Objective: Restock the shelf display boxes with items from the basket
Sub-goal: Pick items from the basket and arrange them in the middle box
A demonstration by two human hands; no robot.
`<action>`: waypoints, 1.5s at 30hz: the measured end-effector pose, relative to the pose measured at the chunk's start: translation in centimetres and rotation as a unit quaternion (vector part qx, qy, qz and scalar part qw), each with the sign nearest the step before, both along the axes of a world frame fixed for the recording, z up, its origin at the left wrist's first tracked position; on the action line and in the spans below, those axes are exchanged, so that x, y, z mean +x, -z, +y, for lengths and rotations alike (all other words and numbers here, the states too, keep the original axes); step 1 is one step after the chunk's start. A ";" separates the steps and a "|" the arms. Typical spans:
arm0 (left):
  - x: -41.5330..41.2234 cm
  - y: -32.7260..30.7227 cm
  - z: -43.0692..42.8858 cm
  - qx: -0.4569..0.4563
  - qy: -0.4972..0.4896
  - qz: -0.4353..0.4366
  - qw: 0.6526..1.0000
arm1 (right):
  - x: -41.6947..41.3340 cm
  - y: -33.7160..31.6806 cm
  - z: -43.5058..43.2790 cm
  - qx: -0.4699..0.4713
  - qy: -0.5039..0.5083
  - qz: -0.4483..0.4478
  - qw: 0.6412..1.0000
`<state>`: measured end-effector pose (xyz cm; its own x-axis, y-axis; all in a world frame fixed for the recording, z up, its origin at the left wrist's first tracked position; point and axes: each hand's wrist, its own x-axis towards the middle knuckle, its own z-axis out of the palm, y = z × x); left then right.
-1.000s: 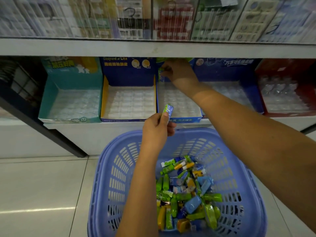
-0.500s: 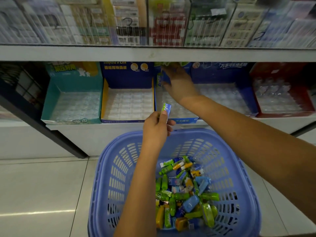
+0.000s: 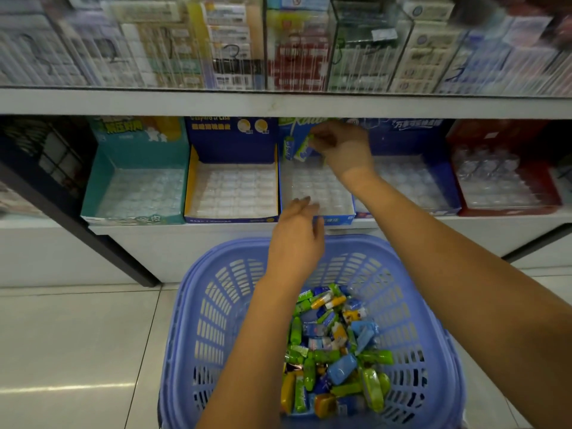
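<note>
Shop shelf, lower tier: display boxes, trays mostly bare. Right hand pinches a green-and-blue pack at the rear of the middle blue box. Left hand, fingers loosely spread, no longer shows the pack it pinched before. Remaining stock lies in the basket.

Dim, motion blur up top, floor glare

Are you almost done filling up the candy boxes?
Barely started. Done: one packet stands at the back of the middle blue box. In hand: the right hand pinches another packet there; the left hand holds nothing. Left: the basket holds a heap of packets, and the teal box and others show only clear trays.
</note>
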<state>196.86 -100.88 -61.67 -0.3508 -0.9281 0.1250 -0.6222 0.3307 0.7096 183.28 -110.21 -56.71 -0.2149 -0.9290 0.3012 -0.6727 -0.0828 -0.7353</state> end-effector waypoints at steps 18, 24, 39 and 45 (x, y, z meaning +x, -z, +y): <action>0.3 1.3 -0.3 -0.053 0.041 -0.052 0.996 | 2.1 -0.4 -3.6 0.138 -0.109 0.171 0.970; 0.6 1.0 0.7 -0.077 0.006 0.112 0.991 | 1.7 -0.4 0.2 0.114 -0.111 0.171 0.972; 3.6 17.1 5.5 0.277 0.136 -0.215 0.927 | 0.6 15.9 14.8 0.494 -0.205 0.240 0.810; 4.0 20.2 6.8 0.323 0.206 -0.282 0.879 | 0.2 23.2 15.5 0.468 -0.263 0.367 0.760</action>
